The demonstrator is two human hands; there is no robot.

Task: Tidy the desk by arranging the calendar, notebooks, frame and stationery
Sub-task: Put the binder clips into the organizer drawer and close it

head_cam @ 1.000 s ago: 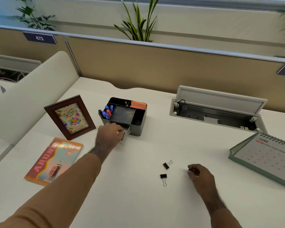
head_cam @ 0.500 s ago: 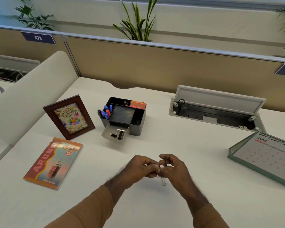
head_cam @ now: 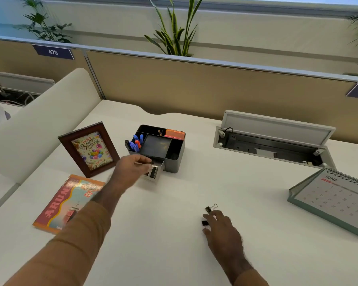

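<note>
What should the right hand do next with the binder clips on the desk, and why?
Probably the right hand should pinch the nearer binder clip at its fingertips and lift it. The left hand is at the open drawer of the organizer, which seems to be where clips go. The second binder clip lies just beyond, on the desk.

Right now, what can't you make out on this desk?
Head view only:
- Drawer contents: left hand covers it.
- Whether the left hand holds a clip: blurred.
- Lower clip: right hand's fingers partly hide it, so the grip is unclear.
- Calendar: right edge cuts it off; dates too small.
- Notebook: sleeve covers its corner.
</note>
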